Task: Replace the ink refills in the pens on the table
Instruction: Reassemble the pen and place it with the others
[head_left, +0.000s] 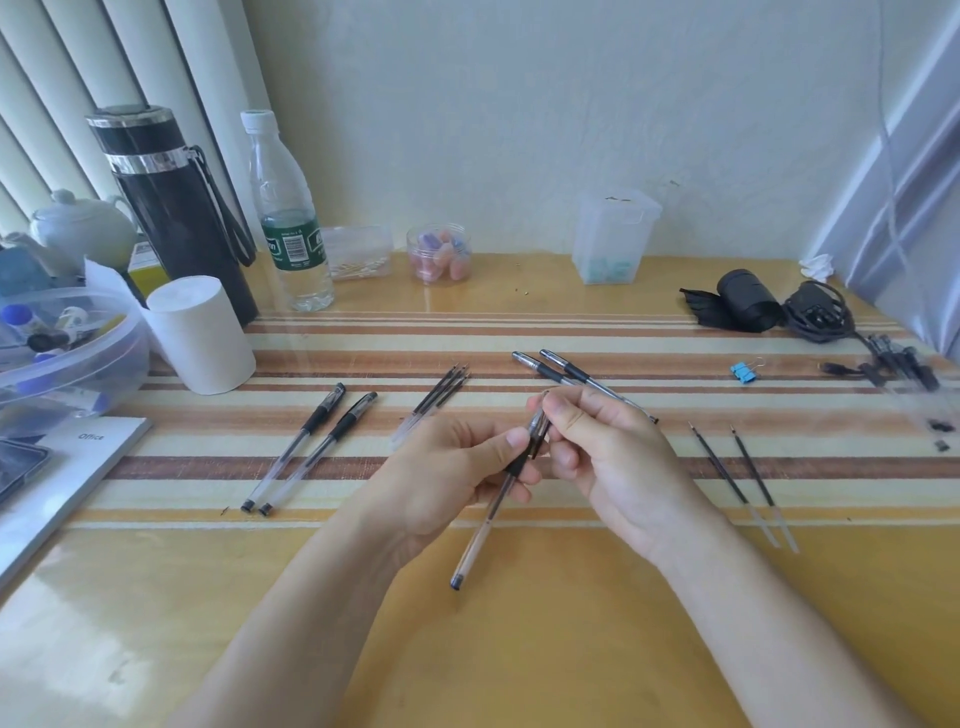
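My left hand (457, 473) grips a clear-barrelled pen (488, 519) by its black grip, above the table's middle; the barrel slants down toward me. My right hand (597, 447) pinches the pen's tip section (537, 423) at the upper end. Two pens (311, 447) lie side by side at the left. A bundle of refills (436, 400) lies just beyond my left hand. Two more pens (566, 371) lie behind my right hand. Two loose refills (737, 478) lie at the right.
A white paper roll (200, 332), black flask (176, 208), water bottle (288, 208) and a clear bowl of odds (62, 353) crowd the back left. A blue binder clip (744, 371), black pouch (743, 306), cables and pen caps (904, 364) sit at the right. A booklet (57, 478) lies at the left edge.
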